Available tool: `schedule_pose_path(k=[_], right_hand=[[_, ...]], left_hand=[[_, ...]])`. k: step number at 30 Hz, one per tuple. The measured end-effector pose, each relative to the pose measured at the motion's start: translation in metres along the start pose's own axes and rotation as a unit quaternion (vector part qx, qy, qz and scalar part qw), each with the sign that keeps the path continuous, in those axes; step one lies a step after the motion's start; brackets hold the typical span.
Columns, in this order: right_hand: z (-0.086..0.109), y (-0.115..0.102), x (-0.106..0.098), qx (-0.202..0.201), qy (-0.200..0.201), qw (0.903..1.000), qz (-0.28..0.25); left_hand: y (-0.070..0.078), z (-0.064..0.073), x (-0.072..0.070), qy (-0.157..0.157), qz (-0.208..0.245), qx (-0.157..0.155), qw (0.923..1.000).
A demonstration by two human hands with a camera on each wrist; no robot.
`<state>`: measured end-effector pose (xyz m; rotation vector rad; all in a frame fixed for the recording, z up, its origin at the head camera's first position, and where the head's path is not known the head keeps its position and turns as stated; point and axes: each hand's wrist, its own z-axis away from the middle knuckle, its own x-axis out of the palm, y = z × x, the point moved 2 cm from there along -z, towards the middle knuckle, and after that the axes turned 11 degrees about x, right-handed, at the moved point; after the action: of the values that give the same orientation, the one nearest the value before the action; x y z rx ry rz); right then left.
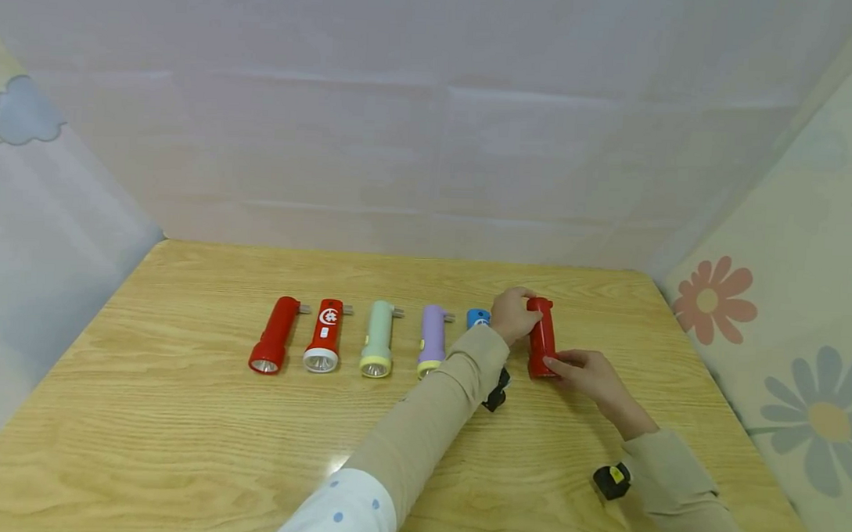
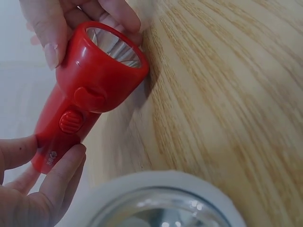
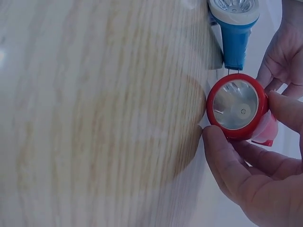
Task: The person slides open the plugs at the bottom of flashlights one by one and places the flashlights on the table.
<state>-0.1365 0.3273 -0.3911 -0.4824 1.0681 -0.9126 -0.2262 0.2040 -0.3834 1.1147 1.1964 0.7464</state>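
A red flashlight (image 1: 541,340) lies at the right end of a row, held between both hands. My left hand (image 1: 514,314) pinches its tail end; in the left wrist view the thumb and fingers (image 2: 61,172) stand on either side of the narrow body, below a ridged switch. My right hand (image 1: 591,375) grips the wide lens end, and in the right wrist view its thumb and fingers sit at the red rim around the lens (image 3: 235,105). A blue flashlight with a white head (image 3: 234,40) lies close beside, partly hidden by the left forearm in the head view.
Left along the wooden table (image 1: 215,446) lie a purple flashlight (image 1: 434,333), a pale green one (image 1: 378,331), a red one with a white head (image 1: 328,325) and a plain red one (image 1: 276,331). Black wrist devices (image 1: 612,481) show by both arms. Cloth walls surround the table.
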Motion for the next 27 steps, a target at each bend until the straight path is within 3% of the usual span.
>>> schedule_pose_path(k=[5, 27], right_hand=[[-0.001, 0.001, -0.002, -0.021, -0.021, 0.9995, -0.006], [-0.002, 0.008, -0.006, -0.012, -0.028, 0.9992, -0.025]], left_hand=[[-0.001, 0.000, 0.000, 0.002, -0.007, 0.008, 0.9999], [0.010, 0.005, -0.002, -0.017, -0.020, 0.067, 0.9974]])
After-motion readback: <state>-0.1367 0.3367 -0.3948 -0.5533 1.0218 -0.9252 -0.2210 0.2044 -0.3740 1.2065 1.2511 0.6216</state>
